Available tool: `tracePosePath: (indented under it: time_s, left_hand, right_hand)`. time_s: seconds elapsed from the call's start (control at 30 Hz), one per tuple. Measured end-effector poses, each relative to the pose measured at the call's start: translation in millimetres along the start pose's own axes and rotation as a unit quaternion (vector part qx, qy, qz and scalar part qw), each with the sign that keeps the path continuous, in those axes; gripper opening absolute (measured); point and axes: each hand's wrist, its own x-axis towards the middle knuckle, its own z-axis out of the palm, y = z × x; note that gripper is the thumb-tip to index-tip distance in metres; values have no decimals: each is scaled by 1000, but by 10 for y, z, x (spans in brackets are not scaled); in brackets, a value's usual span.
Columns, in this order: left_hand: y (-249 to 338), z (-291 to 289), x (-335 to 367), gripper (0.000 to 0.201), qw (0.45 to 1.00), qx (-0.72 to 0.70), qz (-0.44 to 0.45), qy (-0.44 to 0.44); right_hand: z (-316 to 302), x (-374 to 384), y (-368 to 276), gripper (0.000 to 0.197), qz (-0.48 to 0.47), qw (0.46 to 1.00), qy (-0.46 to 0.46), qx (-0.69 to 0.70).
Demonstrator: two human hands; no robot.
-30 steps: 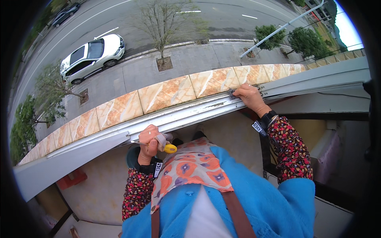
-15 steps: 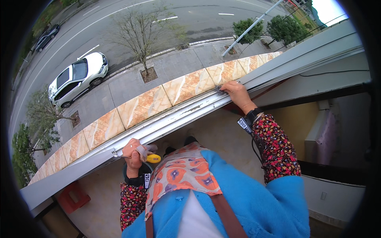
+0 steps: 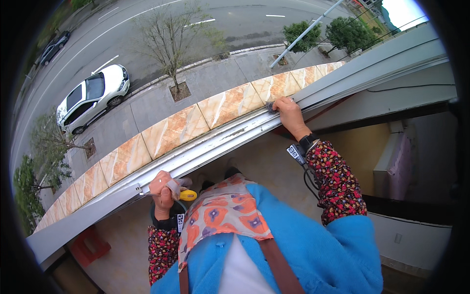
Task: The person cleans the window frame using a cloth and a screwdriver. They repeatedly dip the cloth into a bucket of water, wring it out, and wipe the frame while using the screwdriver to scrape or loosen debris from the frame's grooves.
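Observation:
My left hand [image 3: 160,186] rests at the near side of the white window track [image 3: 210,147], closed around a screwdriver [image 3: 188,196]. Its yellow handle sticks out to the right of the fist, and a thin metal shaft points left. Something pale shows beside those fingers, too unclear to name. Farther right along the track, my right hand [image 3: 291,118] pinches a dark grey scouring pad [image 3: 270,107] against the track's outer side, by the tiled ledge. Dark patches and worn spots mark the track between the two hands.
Marbled orange tiles [image 3: 176,135] form the outer ledge, with a street, a white car [image 3: 93,98] and trees far below. Sliding window frames [image 3: 372,66] close in at the right and lower left. A red stool [image 3: 90,246] stands on the floor inside.
The whole view has shifted slightly left. My right hand and the pad have moved only a little along the track; my left hand keeps its place with the screwdriver.

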Motion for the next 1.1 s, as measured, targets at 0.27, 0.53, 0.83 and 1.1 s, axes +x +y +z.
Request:
tracePosePath:
  time_s: [0.27, 0.53, 0.83, 1.1]
  left_hand:
    - [4, 8, 17, 66, 1000, -14, -7, 9]
    - [20, 14, 42, 63, 1000, 10, 12, 22]
    - [30, 16, 19, 63, 1000, 1, -16, 17]
    - [-4, 7, 9, 63, 1000, -5, -10, 23]
  right_hand:
    - [-132, 40, -409, 18, -45, 990, -101, 84]
    - [-142, 32, 143, 21, -76, 985, -144, 49]
    - [185, 201, -820, 28, -165, 958, -167, 166]
    - [-184, 202, 33, 25, -79, 973, -198, 92]
